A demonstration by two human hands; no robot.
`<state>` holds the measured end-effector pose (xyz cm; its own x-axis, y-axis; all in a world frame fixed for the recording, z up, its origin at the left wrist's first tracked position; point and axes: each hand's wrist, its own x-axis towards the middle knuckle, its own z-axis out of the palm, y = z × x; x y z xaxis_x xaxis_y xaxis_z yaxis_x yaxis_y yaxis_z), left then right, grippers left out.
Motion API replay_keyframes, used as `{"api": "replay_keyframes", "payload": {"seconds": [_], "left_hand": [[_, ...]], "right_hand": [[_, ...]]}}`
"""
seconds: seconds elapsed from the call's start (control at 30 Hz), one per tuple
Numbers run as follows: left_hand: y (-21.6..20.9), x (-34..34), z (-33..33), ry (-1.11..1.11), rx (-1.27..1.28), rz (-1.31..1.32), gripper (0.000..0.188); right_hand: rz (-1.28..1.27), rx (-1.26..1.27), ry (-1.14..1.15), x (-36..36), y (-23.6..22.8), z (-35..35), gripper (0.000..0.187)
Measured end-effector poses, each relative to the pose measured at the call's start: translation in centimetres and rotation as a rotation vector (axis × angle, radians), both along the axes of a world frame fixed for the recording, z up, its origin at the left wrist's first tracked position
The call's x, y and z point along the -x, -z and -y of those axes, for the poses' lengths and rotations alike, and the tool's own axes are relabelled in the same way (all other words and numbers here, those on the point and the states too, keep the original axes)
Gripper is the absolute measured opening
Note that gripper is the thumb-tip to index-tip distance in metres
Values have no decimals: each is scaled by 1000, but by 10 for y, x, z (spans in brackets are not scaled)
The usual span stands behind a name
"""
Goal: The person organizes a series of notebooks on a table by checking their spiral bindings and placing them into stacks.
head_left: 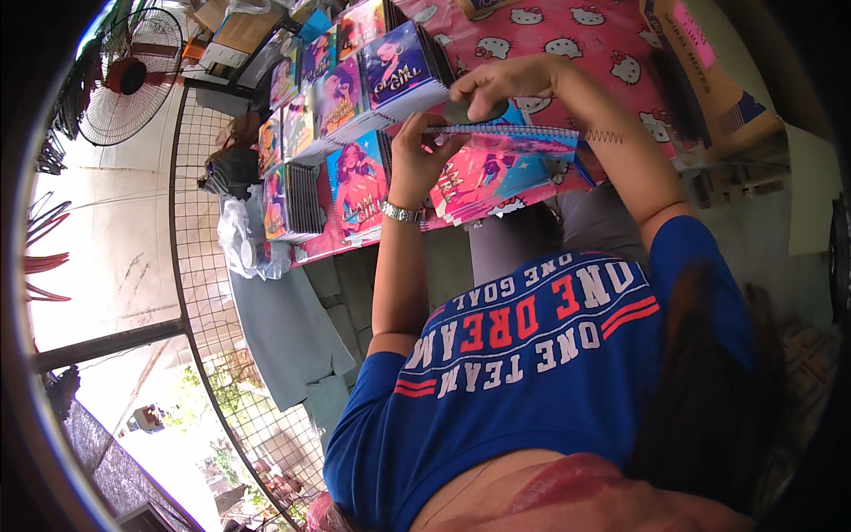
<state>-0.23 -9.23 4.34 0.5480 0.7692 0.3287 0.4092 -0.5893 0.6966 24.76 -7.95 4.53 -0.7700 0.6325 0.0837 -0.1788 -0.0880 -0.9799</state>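
Note:
My left hand point(417, 160), with a metal watch at the wrist, pinches the left end of a pink and blue notebook point(523, 143) that is tilted up nearly edge-on. A wire spiral coil point(606, 136) runs along its upper edge, and the loose end sticks out past the right side. Above the left part of the coil, my right hand point(501, 87) is closed with curled fingers on a dark rounded piece point(463, 112), whose kind I cannot make out. Beneath the notebook lie pink printed covers point(474, 182) on the table.
Stacks of spiral notebooks point(341, 97) with colourful covers stand to the left on a pink patterned tablecloth point(567, 49). A cardboard box point(709, 80) is at the right. Beyond the table's left side are a wire mesh point(199, 213), a fan point(133, 78) and a plastic bag point(244, 239).

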Motion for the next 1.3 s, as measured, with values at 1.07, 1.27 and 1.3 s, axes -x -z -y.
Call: {"api": "replay_keyframes", "payload": {"seconds": [1.07, 1.27, 1.3], "left_hand": [[36, 2, 3, -268, 18, 277, 24], [28, -5, 12, -198, 67, 374, 19], [29, -3, 12, -204, 59, 355, 18]], "right_hand": [[435, -743, 1249, 17, 82, 144, 67], [394, -861, 1065, 63, 27, 133, 63], [421, -891, 1071, 66, 25, 129, 64]]}}
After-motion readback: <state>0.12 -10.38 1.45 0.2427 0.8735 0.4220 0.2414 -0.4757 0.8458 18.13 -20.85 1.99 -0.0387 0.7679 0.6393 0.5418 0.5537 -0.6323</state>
